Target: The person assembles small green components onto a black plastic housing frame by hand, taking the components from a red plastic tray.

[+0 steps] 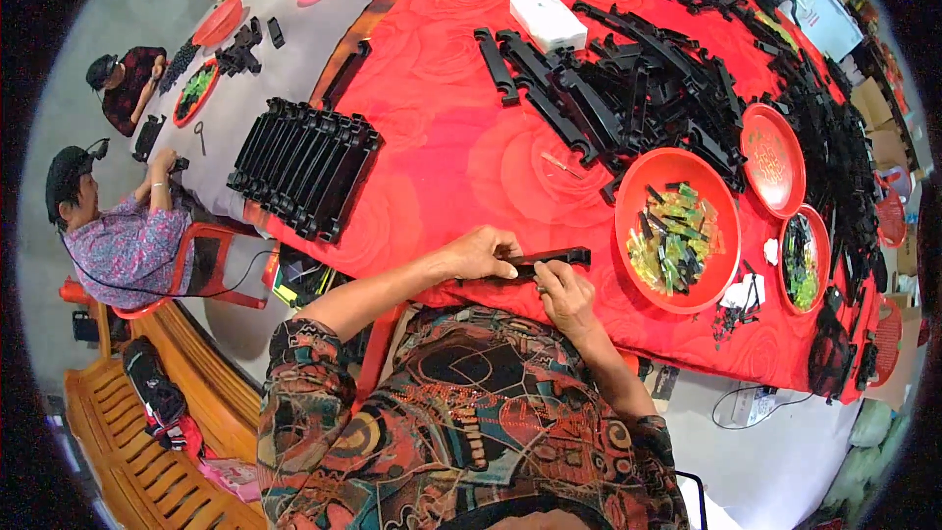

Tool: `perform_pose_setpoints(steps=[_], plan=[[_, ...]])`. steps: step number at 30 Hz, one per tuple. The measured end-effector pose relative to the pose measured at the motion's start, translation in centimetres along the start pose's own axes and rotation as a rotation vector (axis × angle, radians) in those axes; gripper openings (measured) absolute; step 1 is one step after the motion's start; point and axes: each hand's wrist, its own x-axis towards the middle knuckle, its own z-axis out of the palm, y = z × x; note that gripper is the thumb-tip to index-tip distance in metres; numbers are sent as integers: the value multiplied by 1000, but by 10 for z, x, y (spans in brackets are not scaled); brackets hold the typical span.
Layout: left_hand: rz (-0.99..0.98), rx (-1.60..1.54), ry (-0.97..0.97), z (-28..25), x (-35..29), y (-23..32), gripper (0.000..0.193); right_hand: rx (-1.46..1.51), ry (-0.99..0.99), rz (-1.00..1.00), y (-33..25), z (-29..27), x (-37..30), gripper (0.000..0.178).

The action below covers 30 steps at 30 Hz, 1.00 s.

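Close to the table's near edge, my left hand (483, 254) grips one end of a long black plastic part (564, 257), which lies crosswise in front of me. The fingers of my right hand (567, 298) are pinched together against the near side of that part, around its middle. Anything small between those fingertips is hidden. Just to the right of my hands stands a red bowl (633, 253) of small yellow, green and black strips (677, 236). A stack of similar black parts (304, 169) lies in a neat row to the left.
Loose black parts (648, 88) are heaped beyond the bowl, near a white tissue pack (548, 20). Two more red dishes, an upper one (773, 159) and a lower one (788, 280), stand farther right. At left, a person (123, 236) sits at a grey-covered table (231, 118). A wooden bench (147, 442) is behind.
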Motion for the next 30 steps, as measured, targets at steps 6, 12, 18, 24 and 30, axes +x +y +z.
perform_pose_setpoints(steps=[6, 12, 18, 24, 30], plan=[[76, -218, 49, 10, 1, -21, 37, 8, -49, -14, 3, 3, 0, 43], [38, -159, 55, 6, 2, -13, 40, -27, -85, -24, 3, 0, 8, 44], [74, -184, 76, 9, -2, -6, 32, -90, -175, -52, 2, -6, 15, 38], [117, 26, 130, 10, -4, 1, 27, -94, -260, -100, 5, -9, 19, 29], [212, 236, 107, 0, 1, 4, 23, -98, -368, -118, 5, -13, 32, 23]])
